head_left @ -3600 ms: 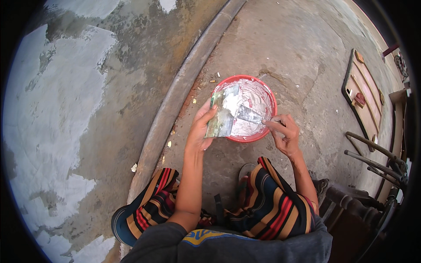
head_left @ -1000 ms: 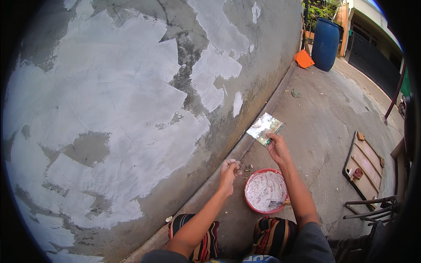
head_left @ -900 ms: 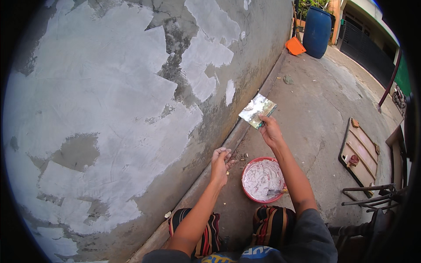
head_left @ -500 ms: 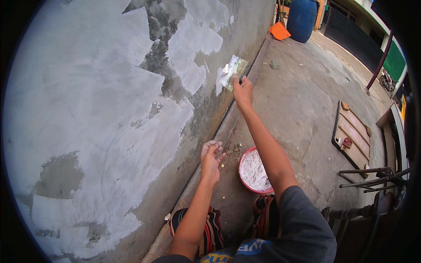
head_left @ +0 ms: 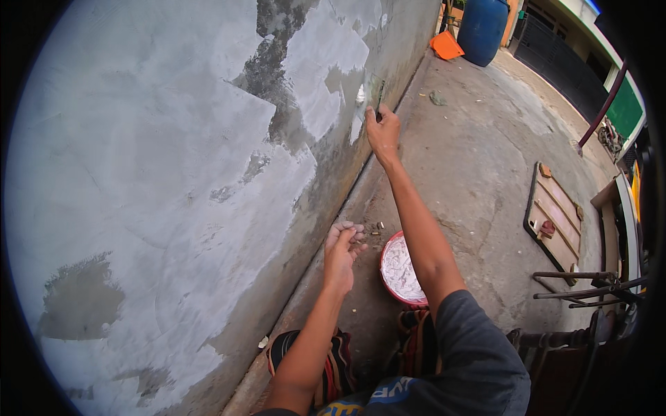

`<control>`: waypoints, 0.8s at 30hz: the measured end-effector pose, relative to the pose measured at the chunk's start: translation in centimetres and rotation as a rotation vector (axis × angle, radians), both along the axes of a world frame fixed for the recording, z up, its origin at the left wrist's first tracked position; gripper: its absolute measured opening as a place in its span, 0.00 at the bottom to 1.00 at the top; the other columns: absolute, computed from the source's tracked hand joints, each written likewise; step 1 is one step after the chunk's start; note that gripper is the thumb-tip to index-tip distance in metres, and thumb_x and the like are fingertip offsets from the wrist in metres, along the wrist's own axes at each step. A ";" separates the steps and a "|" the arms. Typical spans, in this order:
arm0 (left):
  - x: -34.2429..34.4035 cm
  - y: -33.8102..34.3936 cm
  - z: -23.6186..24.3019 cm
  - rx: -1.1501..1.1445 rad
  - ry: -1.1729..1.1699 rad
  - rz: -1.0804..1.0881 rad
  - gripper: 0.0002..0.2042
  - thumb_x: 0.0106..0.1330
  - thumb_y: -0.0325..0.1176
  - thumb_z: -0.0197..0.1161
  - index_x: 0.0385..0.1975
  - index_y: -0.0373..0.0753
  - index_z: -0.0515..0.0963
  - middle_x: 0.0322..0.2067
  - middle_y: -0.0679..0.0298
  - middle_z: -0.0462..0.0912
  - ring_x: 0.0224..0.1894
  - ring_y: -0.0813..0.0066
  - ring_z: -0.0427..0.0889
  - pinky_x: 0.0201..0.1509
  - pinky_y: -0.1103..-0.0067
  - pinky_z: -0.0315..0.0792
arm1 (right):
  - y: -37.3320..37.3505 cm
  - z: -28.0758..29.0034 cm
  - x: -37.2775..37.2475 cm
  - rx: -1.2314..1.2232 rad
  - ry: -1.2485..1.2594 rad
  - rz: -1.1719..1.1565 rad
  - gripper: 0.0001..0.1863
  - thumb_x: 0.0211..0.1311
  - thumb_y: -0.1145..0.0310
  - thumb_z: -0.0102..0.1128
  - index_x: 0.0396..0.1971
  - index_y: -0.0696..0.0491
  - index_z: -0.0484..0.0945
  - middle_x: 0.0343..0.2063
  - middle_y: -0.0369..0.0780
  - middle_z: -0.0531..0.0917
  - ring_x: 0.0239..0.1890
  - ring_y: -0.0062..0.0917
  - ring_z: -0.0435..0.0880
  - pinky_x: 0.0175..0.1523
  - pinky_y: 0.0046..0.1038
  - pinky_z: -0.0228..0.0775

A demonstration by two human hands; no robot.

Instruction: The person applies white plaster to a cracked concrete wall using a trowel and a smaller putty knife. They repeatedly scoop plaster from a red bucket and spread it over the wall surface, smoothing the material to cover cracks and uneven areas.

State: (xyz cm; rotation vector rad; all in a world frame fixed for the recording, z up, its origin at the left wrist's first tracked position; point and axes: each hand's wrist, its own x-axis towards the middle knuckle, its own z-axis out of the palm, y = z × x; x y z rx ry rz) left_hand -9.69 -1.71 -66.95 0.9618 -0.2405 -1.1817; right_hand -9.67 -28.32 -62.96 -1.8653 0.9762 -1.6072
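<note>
My right hand (head_left: 383, 135) is closed on a putty scraper (head_left: 379, 98), a thin flat blade now seen nearly edge-on against the lower part of the wall. White putty shows beside the blade. The grey wall (head_left: 166, 173) carries broad pale coats of putty, with darker bare patches between them. My left hand (head_left: 342, 253), dusted with putty, hovers near the foot of the wall with its fingers loosely bent and nothing visible in them. A red bucket (head_left: 383, 276) of whitish putty (head_left: 402, 270) stands on the ground below my right forearm, which hides part of it.
A blue barrel (head_left: 481, 31) and an orange dustpan (head_left: 446, 46) stand at the far end of the wall. To the right a wooden panel (head_left: 555, 216) lies on the concrete, near metal bars (head_left: 586, 288). Small debris dots the ground by the bucket.
The scraper has turned from showing its broad face to nearly edge-on, close to the wall. My right hand has shifted slightly up and left. My left hand has moved slightly right.
</note>
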 end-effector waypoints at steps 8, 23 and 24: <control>-1.0 -0.3 0.2 0.000 -0.008 -0.060 0.05 0.66 0.31 0.53 0.39 0.46 0.69 0.39 0.69 0.77 0.42 0.81 0.73 0.46 0.77 0.70 | 6.5 -0.7 0.0 -0.166 0.043 0.148 0.17 0.54 0.76 0.59 0.45 0.62 0.78 0.33 0.45 0.79 0.27 0.32 0.77 0.34 0.27 0.68; -2.4 -2.3 -1.4 0.052 -0.176 -0.130 0.05 0.68 0.32 0.52 0.41 0.43 0.70 0.39 0.67 0.77 0.42 0.80 0.73 0.43 0.79 0.72 | -3.5 -2.6 -3.8 0.214 -0.226 0.294 0.12 0.64 0.71 0.57 0.42 0.62 0.77 0.35 0.34 0.81 0.35 0.16 0.74 0.42 0.22 0.65; -2.0 -2.2 -1.3 0.042 -0.175 -0.122 0.05 0.67 0.32 0.52 0.41 0.43 0.70 0.39 0.67 0.77 0.42 0.80 0.73 0.43 0.79 0.72 | -3.2 -2.5 -3.5 0.227 -0.230 0.305 0.12 0.63 0.71 0.56 0.43 0.62 0.76 0.36 0.34 0.81 0.35 0.16 0.74 0.43 0.22 0.65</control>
